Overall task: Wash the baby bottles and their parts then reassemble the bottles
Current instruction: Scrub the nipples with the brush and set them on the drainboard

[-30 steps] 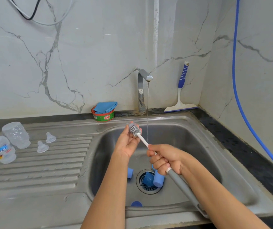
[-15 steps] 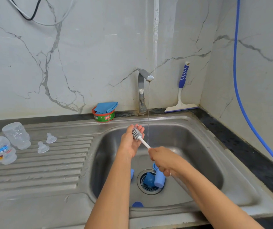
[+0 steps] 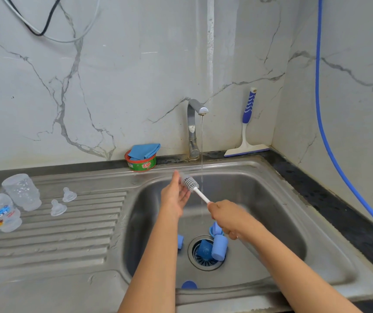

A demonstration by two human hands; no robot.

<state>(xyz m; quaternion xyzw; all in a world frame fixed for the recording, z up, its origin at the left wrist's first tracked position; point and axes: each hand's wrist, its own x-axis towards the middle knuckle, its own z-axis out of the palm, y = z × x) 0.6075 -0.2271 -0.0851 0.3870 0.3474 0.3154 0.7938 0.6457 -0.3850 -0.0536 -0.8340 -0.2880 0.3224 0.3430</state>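
**Here, the brush meets your open palm beside the running tap**

Around you, three clear baby bottles (image 3: 21, 192) stand at the left edge of the frame on the ribbed drainboard (image 3: 68, 233), with two clear nipples (image 3: 69, 194) just beside them. At the back wall sit a dish soap tub (image 3: 140, 163) with a blue cloth (image 3: 143, 151) on it, the faucet (image 3: 192, 127) and a squeegee (image 3: 246, 132). A blue hose (image 3: 330, 143) runs down the right wall. In the sink (image 3: 271, 199), blue caps (image 3: 219, 247) lie on and beside the drain, below your wrists.

Both forearms reach in from the bottom of the frame and meet over the basin. Your left hand (image 3: 174, 195) is held edge-up, its fingers straight and spread flat, with the bristle head of the bottle brush (image 3: 200, 194) touching them. Your right hand (image 3: 228, 216) is curled tight round the brush's stem, knuckles up. The thin water stream (image 3: 201, 143) falls just right of the bristles.
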